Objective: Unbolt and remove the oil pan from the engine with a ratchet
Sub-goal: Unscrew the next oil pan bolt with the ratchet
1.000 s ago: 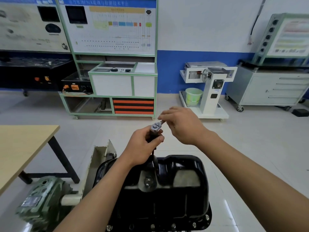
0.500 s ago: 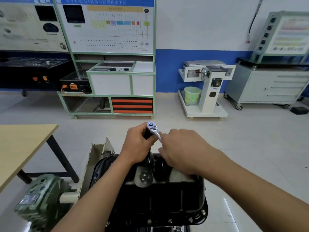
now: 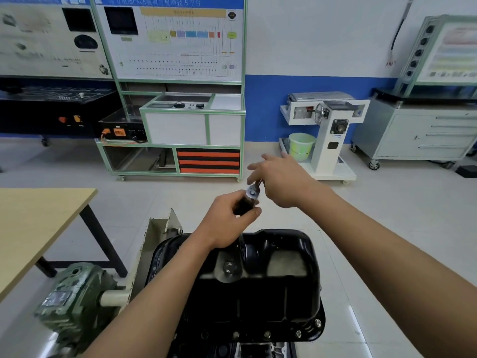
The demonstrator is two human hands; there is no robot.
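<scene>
The black oil pan (image 3: 258,293) sits upside down on the engine at the bottom centre, with several bolts along its near flange. A drain plug (image 3: 228,267) shows on its near wall. The silver ratchet head (image 3: 252,193) stands above the pan's far edge on a dark extension. My left hand (image 3: 227,218) grips that extension just below the head. My right hand (image 3: 281,182) holds the ratchet handle, which points away and is mostly hidden under the palm, with some fingers stretched forward.
A wooden table (image 3: 38,223) stands at the left. A green gearbox (image 3: 74,306) and a white bracket (image 3: 157,239) of the engine stand sit left of the pan. Training cabinets (image 3: 191,130), a white machine (image 3: 327,130) and a grey drawer cart (image 3: 423,133) line the far wall.
My right hand has swung the ratchet handle from the near side, over the pan, round to the far right. My left hand kept its grip below the ratchet head.
</scene>
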